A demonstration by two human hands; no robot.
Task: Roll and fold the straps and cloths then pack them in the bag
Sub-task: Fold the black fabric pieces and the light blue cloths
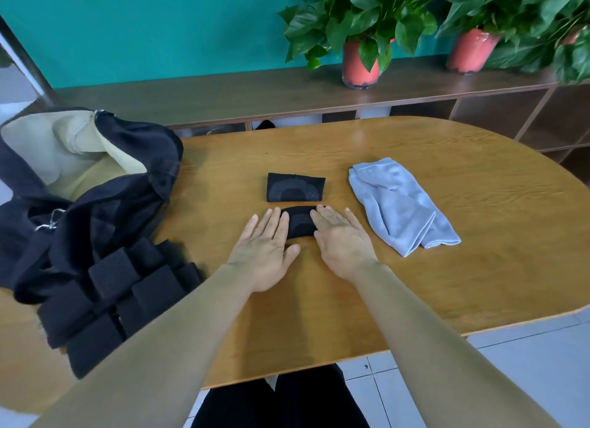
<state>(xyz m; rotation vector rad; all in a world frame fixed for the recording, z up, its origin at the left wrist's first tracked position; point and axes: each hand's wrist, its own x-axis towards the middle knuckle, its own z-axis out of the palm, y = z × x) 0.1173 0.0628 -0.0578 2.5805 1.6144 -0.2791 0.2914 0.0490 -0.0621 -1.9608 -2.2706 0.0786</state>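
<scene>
**Loose roll may spring open**

Both hands lie flat with fingers straight, gripping nothing. The left hand and right hand press from either side on a small black stretchy strap bundle on the oval wooden table.

Just beyond it lies a flat folded black strap. A loosely folded pale blue-grey cloth sits to the right, and the black fabric bag with cream lining slumps at the left.

The likely risk is uneven pressure, which would skew the bundle, and with nothing pinching it, lifting the palms could let it unroll. The bag's sagging mouth may also snag whatever is carried over.
</scene>
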